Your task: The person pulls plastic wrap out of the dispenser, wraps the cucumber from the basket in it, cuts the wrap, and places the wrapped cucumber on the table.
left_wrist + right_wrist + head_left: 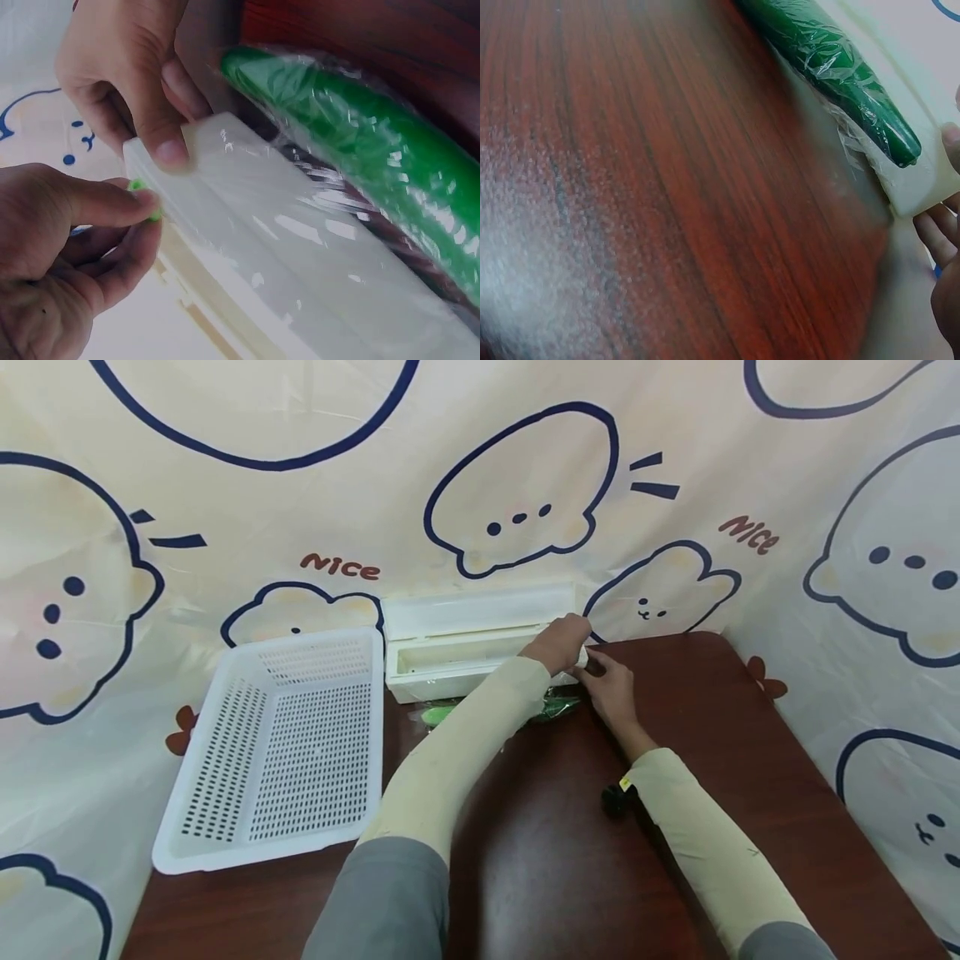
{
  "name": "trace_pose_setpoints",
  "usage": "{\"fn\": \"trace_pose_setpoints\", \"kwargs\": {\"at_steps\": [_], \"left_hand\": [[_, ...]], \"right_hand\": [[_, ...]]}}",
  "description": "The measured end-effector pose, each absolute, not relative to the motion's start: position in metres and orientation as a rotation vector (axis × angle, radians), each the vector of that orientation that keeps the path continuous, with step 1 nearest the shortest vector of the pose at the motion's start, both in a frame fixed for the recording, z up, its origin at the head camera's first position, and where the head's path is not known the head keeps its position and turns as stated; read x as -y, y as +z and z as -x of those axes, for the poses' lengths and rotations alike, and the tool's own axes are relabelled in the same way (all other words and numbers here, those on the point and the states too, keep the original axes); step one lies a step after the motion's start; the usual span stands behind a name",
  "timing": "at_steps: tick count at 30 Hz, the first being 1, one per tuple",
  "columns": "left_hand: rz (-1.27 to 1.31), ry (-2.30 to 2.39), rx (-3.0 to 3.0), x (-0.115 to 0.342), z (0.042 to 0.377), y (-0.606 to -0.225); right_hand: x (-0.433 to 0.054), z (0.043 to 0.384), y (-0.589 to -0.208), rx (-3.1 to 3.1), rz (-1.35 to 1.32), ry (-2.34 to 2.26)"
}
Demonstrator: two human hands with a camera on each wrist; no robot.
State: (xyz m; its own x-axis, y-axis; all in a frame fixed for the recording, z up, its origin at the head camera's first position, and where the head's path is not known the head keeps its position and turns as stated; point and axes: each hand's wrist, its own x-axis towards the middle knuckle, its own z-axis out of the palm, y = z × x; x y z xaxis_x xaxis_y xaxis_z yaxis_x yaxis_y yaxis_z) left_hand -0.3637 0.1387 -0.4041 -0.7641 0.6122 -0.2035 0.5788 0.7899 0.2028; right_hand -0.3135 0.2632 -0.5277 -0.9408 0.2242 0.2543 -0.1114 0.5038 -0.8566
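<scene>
A long white cling film box (442, 683) stands at the back of the table, lid (480, 610) raised. Along its front lies a green cucumber (360, 142) covered in clear plastic film (345, 187), its tapered end visible in the right wrist view. My left hand (558, 643) pinches a small light-green tab (137, 186) at the edge of the box's right end, between thumb and fingers. At that same end my right hand (611, 689) grips the box corner, thumb (171, 150) on top and fingers beneath. Clear film lies over the box front.
A white perforated plastic basket (315, 752) sits left of the box. On the brown wooden table (555, 860), a small black object (615, 802) is near my right forearm. A cartoon-printed curtain (517, 468) hangs behind and at both sides.
</scene>
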Motion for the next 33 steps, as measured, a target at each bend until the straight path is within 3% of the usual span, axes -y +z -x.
{"fn": "trace_pose_setpoints", "kwargs": {"at_steps": [12, 33], "left_hand": [[-0.922, 0.172, -2.728, -0.086, 0.361, -0.400], [-0.711, 0.109, -2.752, 0.046, 0.354, -0.397]], "right_hand": [[-0.256, 0.315, -0.525, 2.414, 0.094, 1.470], [-0.257, 0.314, -0.534, 2.372, 0.122, 1.498]]}}
